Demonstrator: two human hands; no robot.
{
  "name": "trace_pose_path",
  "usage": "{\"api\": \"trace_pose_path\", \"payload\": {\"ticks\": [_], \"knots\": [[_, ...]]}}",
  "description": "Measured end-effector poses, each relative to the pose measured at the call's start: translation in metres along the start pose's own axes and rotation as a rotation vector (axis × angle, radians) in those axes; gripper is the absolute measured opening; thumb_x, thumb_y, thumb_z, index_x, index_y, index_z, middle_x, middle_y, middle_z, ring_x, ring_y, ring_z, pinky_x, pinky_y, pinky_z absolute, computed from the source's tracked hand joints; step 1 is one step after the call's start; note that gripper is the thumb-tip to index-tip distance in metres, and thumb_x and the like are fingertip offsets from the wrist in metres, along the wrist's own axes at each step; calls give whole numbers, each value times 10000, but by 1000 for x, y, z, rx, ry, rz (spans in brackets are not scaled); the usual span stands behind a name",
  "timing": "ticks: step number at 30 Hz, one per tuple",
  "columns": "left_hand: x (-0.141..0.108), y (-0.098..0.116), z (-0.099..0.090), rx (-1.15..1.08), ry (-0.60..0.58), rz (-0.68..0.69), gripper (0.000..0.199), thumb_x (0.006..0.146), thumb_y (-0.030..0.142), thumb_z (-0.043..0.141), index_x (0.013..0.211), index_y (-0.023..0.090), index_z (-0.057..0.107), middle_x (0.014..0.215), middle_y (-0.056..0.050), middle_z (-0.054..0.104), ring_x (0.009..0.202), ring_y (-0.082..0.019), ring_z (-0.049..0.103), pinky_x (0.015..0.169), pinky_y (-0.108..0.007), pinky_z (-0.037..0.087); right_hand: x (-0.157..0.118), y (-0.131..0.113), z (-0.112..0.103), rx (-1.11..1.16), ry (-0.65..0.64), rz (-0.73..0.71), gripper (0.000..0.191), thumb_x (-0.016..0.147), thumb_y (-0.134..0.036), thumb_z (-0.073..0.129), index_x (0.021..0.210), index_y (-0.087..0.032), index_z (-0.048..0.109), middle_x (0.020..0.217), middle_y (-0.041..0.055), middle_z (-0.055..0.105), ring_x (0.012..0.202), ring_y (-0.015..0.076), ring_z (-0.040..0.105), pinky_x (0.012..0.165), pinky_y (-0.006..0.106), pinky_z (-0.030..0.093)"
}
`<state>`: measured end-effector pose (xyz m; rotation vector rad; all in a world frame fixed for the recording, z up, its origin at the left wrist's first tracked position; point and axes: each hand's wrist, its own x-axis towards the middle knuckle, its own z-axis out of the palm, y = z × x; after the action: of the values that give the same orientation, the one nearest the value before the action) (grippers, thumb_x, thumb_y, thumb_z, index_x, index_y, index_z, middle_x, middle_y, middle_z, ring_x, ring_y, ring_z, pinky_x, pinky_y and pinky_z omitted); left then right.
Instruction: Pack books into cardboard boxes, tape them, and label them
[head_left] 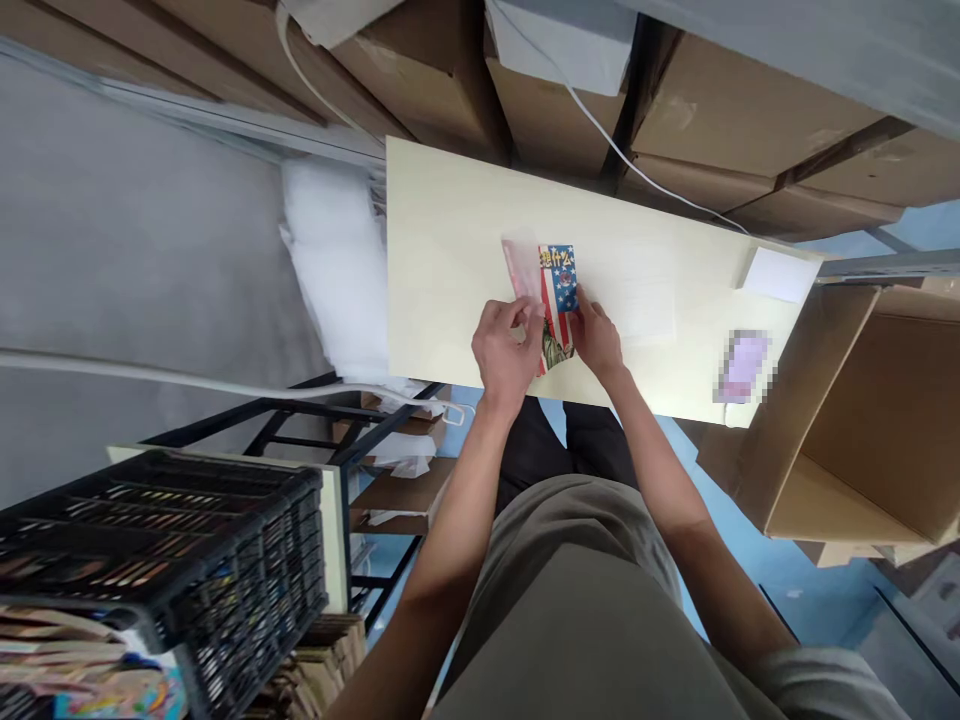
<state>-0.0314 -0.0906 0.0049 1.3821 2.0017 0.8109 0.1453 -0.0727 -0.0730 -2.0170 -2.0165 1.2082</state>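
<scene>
A small booklet [559, 305] with a stars-and-stripes cover and yellow Chinese characters is over the cream table, upright to my view. My right hand [598, 335] grips its right edge, thumb and fingers closed on it. Along the booklet's left side runs a pale pinkish translucent film [521, 262], raised at an angle. The fingers of my left hand [510, 345] pinch together at the film's lower end, beside the booklet's left edge. Whether the film is a bag or a loose sheet, I cannot tell.
Beneath the hands is the cream table [442, 250]. A purple phone [742, 367], blurred out, and a white box [780, 275] sit at its right end. White plastic sheets [330, 260] hang at left. An open carton [847, 420] stands right, a black crate [247, 580] lower left.
</scene>
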Motion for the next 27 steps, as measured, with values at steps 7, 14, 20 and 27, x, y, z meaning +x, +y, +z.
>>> {"api": "trace_pose_path", "payload": {"ticks": [7,14,20,27], "knots": [[11,10,9,-47,-23,-47,244,968,117,699,1176,243,703,817,38,576,763,-166,626,839,-306,577,-1,5,6,157,-14,-20,682,1152,-387,490,1810,-231,403,1321,188,724,1087,362,772,970,561,694],[17,44,29,-11,-130,-42,487,850,-4,725,1219,276,575,1045,-3,680,898,-194,710,861,-340,601,-45,8,-44,567,124,-142,558,1148,-472,573,1682,-310,573,1563,150,683,1380,300,728,1092,486,691],[15,71,60,-37,-191,12,380,967,108,713,1264,287,557,1177,-51,705,964,-228,734,847,-369,626,-78,-12,-65,594,150,-119,768,1079,-461,707,1784,-313,443,1601,133,720,1456,333,717,1196,546,643],[2,67,106,-151,-292,187,441,1153,451,602,1560,287,553,1309,-142,695,1069,-273,737,898,-387,627,-52,47,-61,636,383,17,443,1127,-475,582,1473,-235,717,1344,142,829,1232,311,795,1057,496,671]]}}
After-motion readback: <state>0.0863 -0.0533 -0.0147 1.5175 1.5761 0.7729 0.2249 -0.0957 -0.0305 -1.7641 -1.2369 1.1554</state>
